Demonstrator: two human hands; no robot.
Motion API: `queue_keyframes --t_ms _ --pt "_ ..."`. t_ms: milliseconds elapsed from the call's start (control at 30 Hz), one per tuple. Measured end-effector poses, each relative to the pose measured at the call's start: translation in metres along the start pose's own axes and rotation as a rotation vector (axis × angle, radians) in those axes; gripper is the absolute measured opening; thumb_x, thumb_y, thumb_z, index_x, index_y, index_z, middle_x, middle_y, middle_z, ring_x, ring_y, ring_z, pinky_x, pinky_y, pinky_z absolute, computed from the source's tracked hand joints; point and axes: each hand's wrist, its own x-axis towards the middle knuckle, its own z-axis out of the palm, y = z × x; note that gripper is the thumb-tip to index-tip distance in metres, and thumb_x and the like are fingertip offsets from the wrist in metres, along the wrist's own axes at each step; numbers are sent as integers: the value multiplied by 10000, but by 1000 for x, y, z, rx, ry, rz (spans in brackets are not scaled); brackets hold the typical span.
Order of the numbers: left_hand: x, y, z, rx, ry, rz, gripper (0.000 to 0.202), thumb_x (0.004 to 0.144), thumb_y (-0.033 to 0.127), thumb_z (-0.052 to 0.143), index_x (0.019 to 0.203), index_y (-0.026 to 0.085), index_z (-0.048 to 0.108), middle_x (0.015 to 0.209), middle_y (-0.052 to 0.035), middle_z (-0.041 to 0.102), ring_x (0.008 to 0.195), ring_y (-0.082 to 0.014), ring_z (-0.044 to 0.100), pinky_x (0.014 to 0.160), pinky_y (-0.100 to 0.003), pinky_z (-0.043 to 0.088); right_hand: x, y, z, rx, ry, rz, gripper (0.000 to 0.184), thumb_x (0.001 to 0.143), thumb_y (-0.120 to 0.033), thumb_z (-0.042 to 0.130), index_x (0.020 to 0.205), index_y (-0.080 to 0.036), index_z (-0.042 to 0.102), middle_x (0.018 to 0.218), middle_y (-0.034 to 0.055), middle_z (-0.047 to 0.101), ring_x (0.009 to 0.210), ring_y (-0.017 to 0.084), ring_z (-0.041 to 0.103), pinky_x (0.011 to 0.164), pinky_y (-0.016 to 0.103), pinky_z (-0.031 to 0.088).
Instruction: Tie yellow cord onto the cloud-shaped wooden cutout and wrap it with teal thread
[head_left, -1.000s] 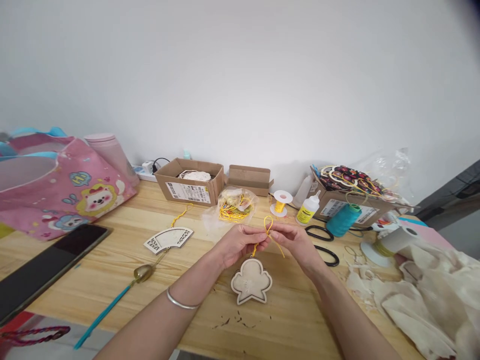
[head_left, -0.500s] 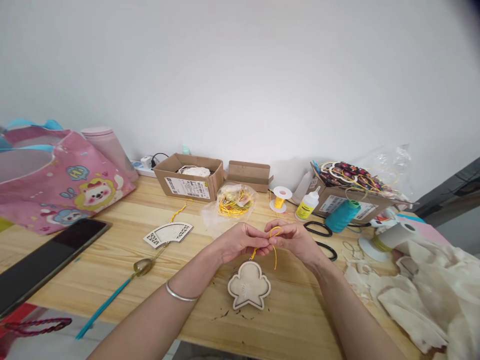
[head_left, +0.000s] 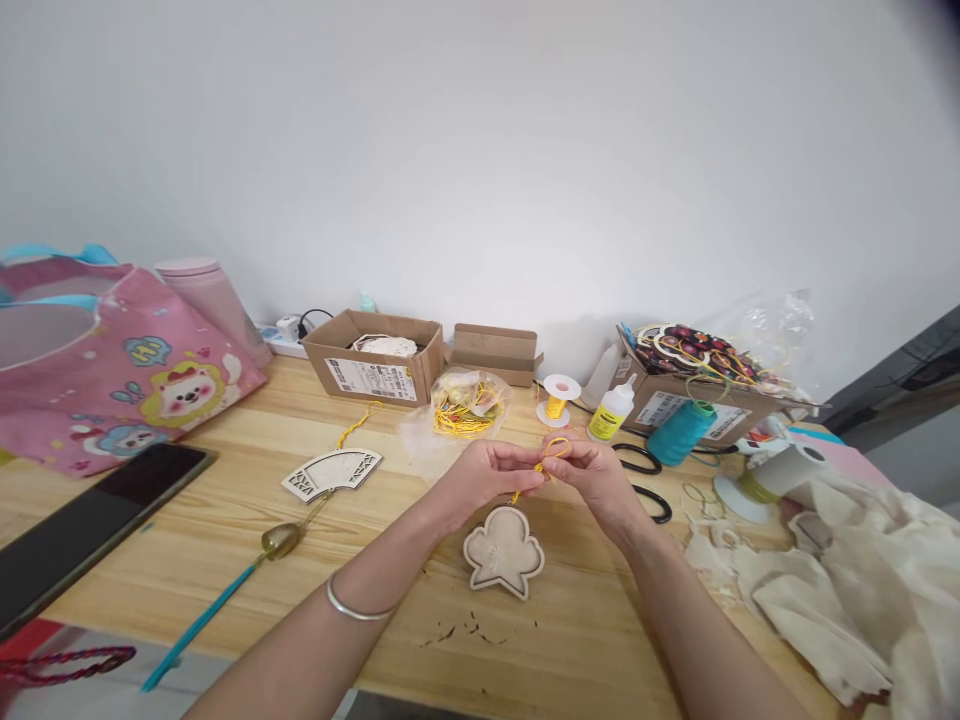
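Observation:
Close together over the middle of the table, my left hand (head_left: pixel 495 473) and my right hand (head_left: pixel 589 468) both pinch a yellow cord (head_left: pixel 556 447). A loop of the cord stands up between the fingertips, and its knotted part passes under my left fingers. From the cord hangs a flower-shaped wooden pendant (head_left: pixel 504 552), just above or touching the tabletop; I cannot tell which. To the left lies a fan-shaped wooden ornament (head_left: pixel 332 473) with a yellow cord, a gold bell-like piece (head_left: pixel 280 540) and a teal tassel (head_left: pixel 199 625).
Behind my hands are a cardboard box (head_left: pixel 375 370), a plastic bag of yellow cords (head_left: pixel 465 405), a yellow thread spool (head_left: pixel 557 400) and a glue bottle (head_left: pixel 612 408). Black-handled scissors (head_left: pixel 651 505), a teal thread cone (head_left: pixel 681 432) and cream cloth (head_left: pixel 832 590) lie right. A phone (head_left: pixel 97 530) sits left.
The cord's loose end, which hung down below my right fingers, has been drawn up into the loop. The pendant has shifted slightly right and up, tilting a little.

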Motion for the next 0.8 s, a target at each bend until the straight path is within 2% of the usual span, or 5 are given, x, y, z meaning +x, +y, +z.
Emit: queue_keyframes --t_ms 133,233,333,667,800 --pt "2 -4 7 49 129 57 289 599 291 678 849 146 666 729 -40 647 611 -87 522 583 -215 399 1 2 1 -4 33 -24 36 588 -233 691 586 -206 667 696 -17 517 697 98 465 668 239 375" --pt "2 -5 10 56 189 76 256 603 298 673 806 142 672 646 -17 625 558 -70 495 535 -194 384 0 4 1 9 37 -26 38 580 -235 697 583 -210 668 715 -13 518 712 103 471 682 244 379" --pt "1 -5 11 70 195 77 252 622 309 655 811 145 677 596 -4 605 536 -65 479 502 -183 364 -1 4 1 9 42 -26 43 581 -241 697 586 -213 666 722 -9 523 715 109 475 686 251 384" --pt "2 -4 7 238 186 168 242 672 329 592 806 154 691 661 -22 641 599 -101 522 582 -221 413 -1 1 6 50 80 -5 79 583 -272 693 577 -202 659 674 -12 538 670 104 466 686 257 382" --pt "2 -2 8 203 194 153 215 669 312 590 755 144 694 621 -10 623 583 -94 507 595 -227 416 -2 6 8 85 93 -3 90 585 -266 692 547 -198 646 628 -27 523 632 92 458 676 250 383"
